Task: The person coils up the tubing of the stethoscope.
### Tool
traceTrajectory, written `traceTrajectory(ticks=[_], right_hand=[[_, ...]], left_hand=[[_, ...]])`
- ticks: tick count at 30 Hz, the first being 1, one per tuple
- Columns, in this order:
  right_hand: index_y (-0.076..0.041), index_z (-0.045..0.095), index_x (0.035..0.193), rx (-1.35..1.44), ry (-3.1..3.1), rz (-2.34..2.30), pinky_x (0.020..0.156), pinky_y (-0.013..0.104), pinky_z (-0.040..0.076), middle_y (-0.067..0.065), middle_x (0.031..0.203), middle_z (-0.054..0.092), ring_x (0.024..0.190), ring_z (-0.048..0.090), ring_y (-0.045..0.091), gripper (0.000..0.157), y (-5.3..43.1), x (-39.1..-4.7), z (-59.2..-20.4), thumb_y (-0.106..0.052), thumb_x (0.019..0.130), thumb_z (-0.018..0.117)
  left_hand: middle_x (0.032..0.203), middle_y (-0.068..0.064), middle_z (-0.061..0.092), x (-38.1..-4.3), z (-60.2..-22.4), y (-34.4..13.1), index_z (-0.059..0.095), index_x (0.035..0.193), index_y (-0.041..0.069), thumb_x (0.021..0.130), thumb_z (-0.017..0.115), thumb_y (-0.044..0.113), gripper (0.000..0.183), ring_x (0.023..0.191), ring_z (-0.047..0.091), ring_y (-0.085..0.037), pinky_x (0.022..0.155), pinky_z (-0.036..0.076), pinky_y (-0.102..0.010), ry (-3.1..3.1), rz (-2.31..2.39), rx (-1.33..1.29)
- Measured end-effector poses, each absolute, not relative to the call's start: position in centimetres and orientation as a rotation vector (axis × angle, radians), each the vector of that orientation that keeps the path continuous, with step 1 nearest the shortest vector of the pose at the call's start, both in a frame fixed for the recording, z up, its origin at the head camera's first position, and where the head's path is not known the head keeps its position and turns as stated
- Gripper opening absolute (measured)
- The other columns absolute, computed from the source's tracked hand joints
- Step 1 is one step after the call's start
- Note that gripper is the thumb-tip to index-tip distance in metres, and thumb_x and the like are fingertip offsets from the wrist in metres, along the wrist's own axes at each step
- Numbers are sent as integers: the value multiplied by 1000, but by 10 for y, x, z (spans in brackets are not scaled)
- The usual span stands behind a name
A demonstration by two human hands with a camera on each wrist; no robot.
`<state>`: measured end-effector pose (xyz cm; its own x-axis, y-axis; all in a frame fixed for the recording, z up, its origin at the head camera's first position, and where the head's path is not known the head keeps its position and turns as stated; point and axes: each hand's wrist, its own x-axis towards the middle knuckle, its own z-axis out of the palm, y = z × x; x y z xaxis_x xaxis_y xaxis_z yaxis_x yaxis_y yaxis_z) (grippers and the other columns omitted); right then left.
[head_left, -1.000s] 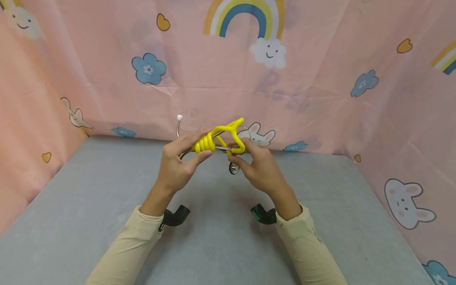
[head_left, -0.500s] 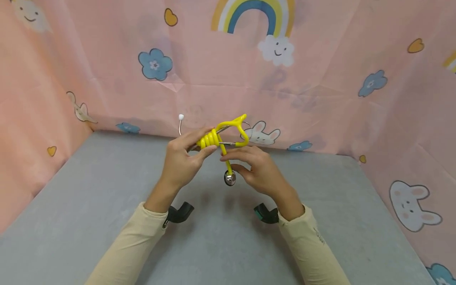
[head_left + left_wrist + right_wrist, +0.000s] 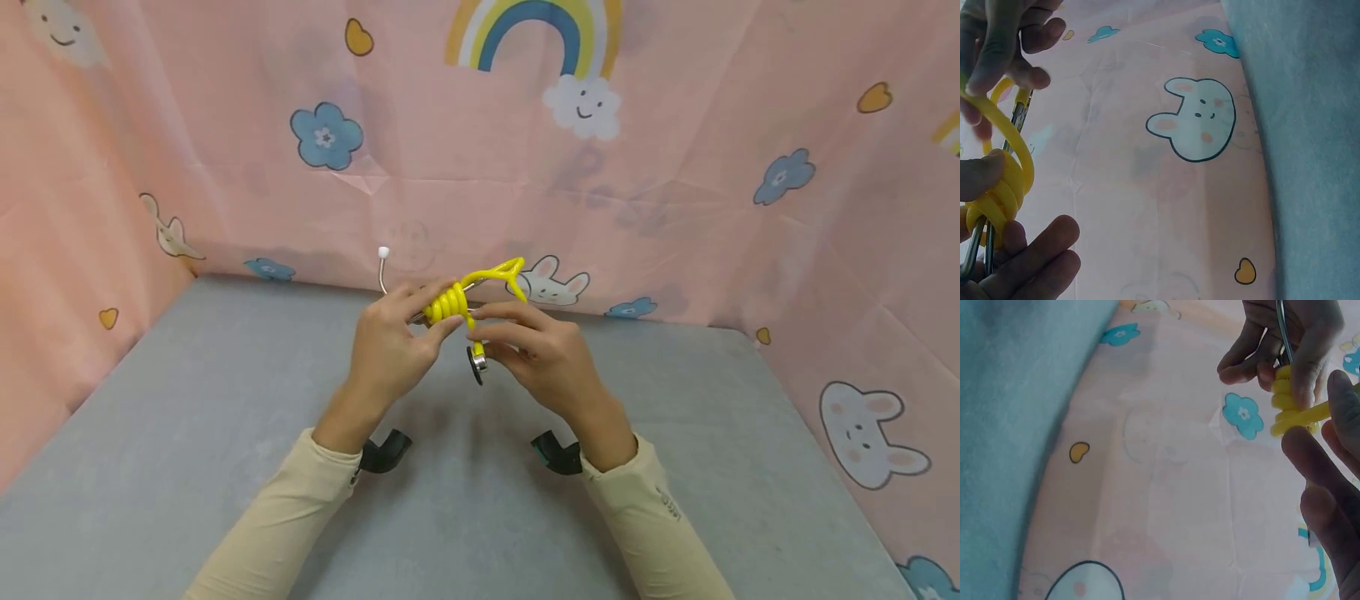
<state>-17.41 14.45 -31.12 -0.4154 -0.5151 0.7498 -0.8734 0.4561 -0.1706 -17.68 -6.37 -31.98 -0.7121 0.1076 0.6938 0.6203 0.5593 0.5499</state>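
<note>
A yellow stethoscope (image 3: 447, 305) is held up over the table, its tubing wound in several turns around its metal ear tubes. My left hand (image 3: 390, 346) grips those coils, thumb in front and fingers behind. With fingers and thumb, my right hand (image 3: 551, 358) pinches the free end of the tubing (image 3: 1316, 414) just right of the coils. Below the right fingertips hangs the chest piece (image 3: 477, 364), seen nearly edge-on. The forked part of the tube (image 3: 510, 268) sticks out to the upper right. One white ear tip (image 3: 384, 252) shows beyond my left hand; the other is hidden.
A grey table (image 3: 465, 533) lies beneath both hands. Pink printed cloth (image 3: 465, 167) hangs behind it and along both sides. Black camera mounts (image 3: 386, 452) jut inward from both wrists.
The chest piece has turned from face-on to nearly edge-on and risen slightly. My right fingers have come closer to the coils and taken hold of the tubing. The forked part has tipped lower.
</note>
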Motion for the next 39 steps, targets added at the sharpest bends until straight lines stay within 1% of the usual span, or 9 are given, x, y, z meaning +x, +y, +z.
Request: traceTrajectory(ticks=[4, 9, 13, 16, 20, 23, 30, 34, 39], right_hand=[[-10, 77, 106, 1157, -2080, 862, 61, 21, 56, 8, 115, 75, 76, 72, 16, 28, 146, -176, -312, 3, 82, 77], [-3, 77, 104, 1099, -2042, 1084, 59, 18, 53, 12, 101, 77, 70, 69, 15, 27, 148, -178, -314, 13, 83, 69], [-1, 78, 99, 970, -2025, 1213, 56, 18, 53, 12, 87, 78, 66, 69, 12, 21, 146, -179, -316, 10, 82, 74], [-1, 78, 97, 856, -2028, 1282, 58, 18, 53, 12, 83, 77, 67, 70, 9, 19, 144, -177, -317, 5, 79, 80], [-2, 78, 98, 744, -2026, 1353, 63, 20, 57, 13, 88, 78, 72, 71, 3, 22, 141, -176, -318, -2, 76, 84], [0, 77, 100, 703, -1998, 1449, 64, 22, 59, 17, 92, 77, 71, 70, 4, 24, 139, -176, -319, -3, 77, 83], [4, 70, 96, 652, -2002, 1534, 51, 20, 48, 19, 89, 73, 60, 63, 9, 14, 137, -172, -316, 0, 84, 76], [7, 61, 96, 694, -1961, 1579, 53, 23, 53, 20, 91, 73, 59, 65, 11, 16, 136, -171, -314, 5, 85, 72], [14, 65, 94, 655, -1774, 1652, 56, 24, 58, -4, 86, 76, 58, 66, 7, 19, 134, -172, -313, 10, 78, 76]], left_hand=[[89, -6, 66, -175, -323, -58, 71, 124, 12, 82, 83, 18, 44, 68, 57, -15, 55, 44, -26, -2183, -987, -574], [80, -4, 59, -171, -325, -51, 72, 124, 13, 83, 81, 18, 42, 58, 50, -12, 47, 36, -23, -2178, -869, -583], [80, -4, 58, -168, -328, -46, 71, 124, 13, 84, 80, 20, 42, 55, 49, -11, 45, 36, -21, -2178, -796, -583], [80, -5, 58, -165, -329, -43, 70, 126, 12, 84, 80, 22, 43, 51, 46, -11, 43, 34, -20, -2180, -779, -579], [81, -6, 57, -163, -330, -39, 69, 128, 11, 86, 79, 22, 45, 48, 39, -9, 42, 30, -19, -2182, -803, -576], [81, -7, 56, -163, -330, -36, 68, 129, 11, 87, 78, 21, 45, 48, 36, -9, 42, 28, -19, -2173, -830, -580], [86, -7, 59, -161, -328, -33, 66, 132, 9, 87, 75, 15, 46, 60, 53, -15, 45, 35, -21, -2198, -906, -569], [88, -8, 60, -161, -329, -32, 65, 132, 10, 88, 74, 16, 45, 68, 61, -19, 49, 43, -23, -2195, -937, -544], [83, -8, 63, -160, -327, -32, 66, 132, 11, 89, 75, 21, 45, 65, 60, -16, 51, 46, -25, -2142, -945, -498]])
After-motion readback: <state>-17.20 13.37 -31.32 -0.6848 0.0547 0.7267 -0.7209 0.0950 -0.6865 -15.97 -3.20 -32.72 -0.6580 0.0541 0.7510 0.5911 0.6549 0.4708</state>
